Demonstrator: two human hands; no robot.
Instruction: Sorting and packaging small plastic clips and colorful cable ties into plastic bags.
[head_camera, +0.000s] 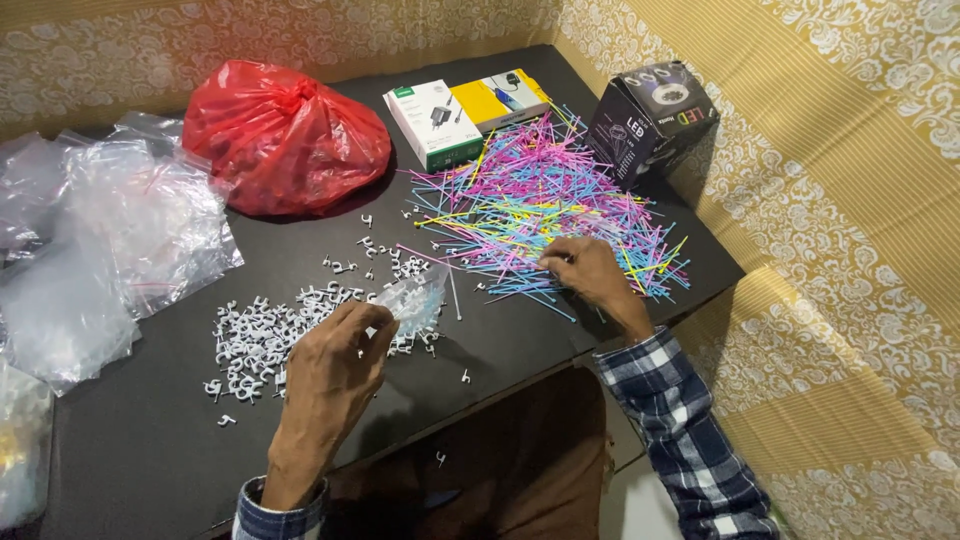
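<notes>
Nearest the camera, the left hand (335, 365) rises from a blue-and-white checked sleeve at the near edge of the black tabletop (140, 440); its fingers are pinched on a small clear plastic pouch (412, 298), held just above the surface. Under and to the left of it lies a scatter of small white plastic cable clips (255, 345), most in a loose heap and some strewn toward the middle. Whether any clips are already inside the pouch cannot be told, so by the look of it the bulk is unbagged.

The right hand (592, 272) lies on the near side of a broad spread of thin pink, blue and yellow plastic ties (545, 200); its fingers are curled into the strands, but whether they hold any cannot be told.

Along the left edge lie crumpled clear plastic bags (120, 230). A knotted red plastic bag (285, 135) sits toward the far edge, beside a white and a yellow carton (465, 110). A black carton (650, 120) stands at the far right corner, touching the ties.
</notes>
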